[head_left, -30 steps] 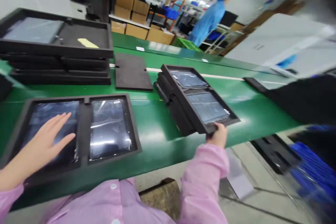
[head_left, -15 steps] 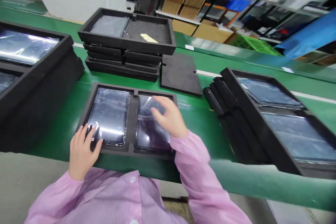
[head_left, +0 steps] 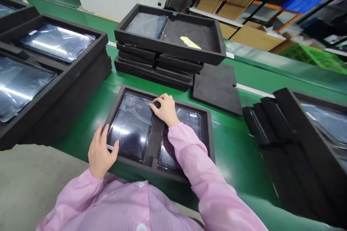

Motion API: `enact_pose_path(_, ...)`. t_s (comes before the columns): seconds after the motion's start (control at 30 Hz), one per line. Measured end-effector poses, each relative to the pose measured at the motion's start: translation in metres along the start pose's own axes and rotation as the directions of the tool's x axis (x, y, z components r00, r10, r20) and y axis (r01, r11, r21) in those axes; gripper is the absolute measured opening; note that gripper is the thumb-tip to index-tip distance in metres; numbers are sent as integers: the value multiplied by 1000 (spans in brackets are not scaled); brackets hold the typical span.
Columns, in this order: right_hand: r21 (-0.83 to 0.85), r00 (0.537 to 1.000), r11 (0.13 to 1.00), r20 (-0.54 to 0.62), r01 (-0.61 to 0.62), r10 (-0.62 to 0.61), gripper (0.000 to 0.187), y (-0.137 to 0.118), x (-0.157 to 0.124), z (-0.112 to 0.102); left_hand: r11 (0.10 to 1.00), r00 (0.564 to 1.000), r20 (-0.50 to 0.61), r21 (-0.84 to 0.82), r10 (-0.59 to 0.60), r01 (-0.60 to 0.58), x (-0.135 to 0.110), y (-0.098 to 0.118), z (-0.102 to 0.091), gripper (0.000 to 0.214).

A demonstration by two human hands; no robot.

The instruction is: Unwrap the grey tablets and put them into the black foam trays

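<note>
A black foam tray (head_left: pixel 209 130) lies on the green belt right in front of me, with two bagged dark screens side by side in it. My left hand (head_left: pixel 99 151) lies on the near-left corner, fingers stretched along the rim and thumb on the left screen (head_left: pixel 132 126). My right hand (head_left: pixel 166 108) reaches across the tray. Its fingers curl into the notch at the far end of the middle divider and pinch the left screen's far-right corner. My pink sleeve covers part of the right screen (head_left: pixel 191 119).
A stack of black trays (head_left: pixel 159 65) stands behind; its top tray holds one screen (head_left: pixel 148 25) and a yellow slip (head_left: pixel 190 42). A flat foam sheet (head_left: pixel 217 86) lies beside it. Loaded tray stacks stand at left (head_left: pixel 67 75) and at right (head_left: pixel 298 144). Shelves of cartons are beyond.
My view swung left. My right hand let go of the right stack and came over to the front tray's divider notch. My left hand moved to the near-left corner.
</note>
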State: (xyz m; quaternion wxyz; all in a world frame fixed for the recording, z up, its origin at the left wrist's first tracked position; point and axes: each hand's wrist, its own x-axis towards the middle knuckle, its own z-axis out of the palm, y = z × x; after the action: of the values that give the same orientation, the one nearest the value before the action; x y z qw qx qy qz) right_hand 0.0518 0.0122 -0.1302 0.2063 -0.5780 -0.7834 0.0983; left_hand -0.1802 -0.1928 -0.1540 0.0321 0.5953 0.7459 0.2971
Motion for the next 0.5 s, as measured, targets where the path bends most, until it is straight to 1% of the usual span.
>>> enact_pose_path(0.07, 12, 1000, 1000, -4, -6, 6, 22, 1, -1, -1, 988, 985, 141, -96, -103, 117, 1, -8, -8, 72)
enact_pose_path(0.1, 19, 1000, 1000, -6, -14, 14, 19, 1, 0, -2, 976, 964, 224, -130, -145, 177, 2, -13, -12, 75)
enact_pose_path(0.13, 25, 1000, 999, -8, -23, 23, 17, -1, 0, -4, 963, 938, 301, -148, -174, 226, 4, -19, -14, 76)
enact_pose_path(0.2, 38, 1000, 999, 0, -19, 19, 11, -12, -3, -7, 950, 896, 404, -162, -184, 267, 8, -29, -17, 76)
enact_pose_path(0.27, 59, 999, 998, 41, 27, -29, 9, -34, -13, -13, 948, 887, 441, -199, -140, 249, 14, -37, -17, 70)
enact_pose_path(0.3, 74, 995, 995, 76, 62, -68, 10, -50, -22, -17, 946, 885, 451, -225, -111, 233, 17, -40, -17, 68)
enact_pose_path(0.37, 129, 971, 981, 174, 145, -166, 11, -85, -47, -26, 940, 875, 480, -265, -67, 217, 22, -44, -15, 65)
enact_pose_path(0.4, 181, 941, 963, 239, 200, -240, 11, -103, -61, -31, 936, 868, 494, -277, -54, 216, 24, -46, -15, 65)
enact_pose_path(0.43, 334, 854, 899, 340, 282, -394, 10, -120, -74, -36, 934, 861, 507, -283, -48, 219, 26, -46, -15, 66)
enact_pose_path(0.47, 504, 734, 797, 393, 331, -554, 9, -134, -88, -40, 932, 853, 520, -284, -49, 226, 26, -47, -15, 67)
enact_pose_path(0.5, 641, 614, 694, 414, 328, -672, 7, -146, -100, -43, 930, 846, 531, -282, -52, 235, 27, -47, -16, 67)
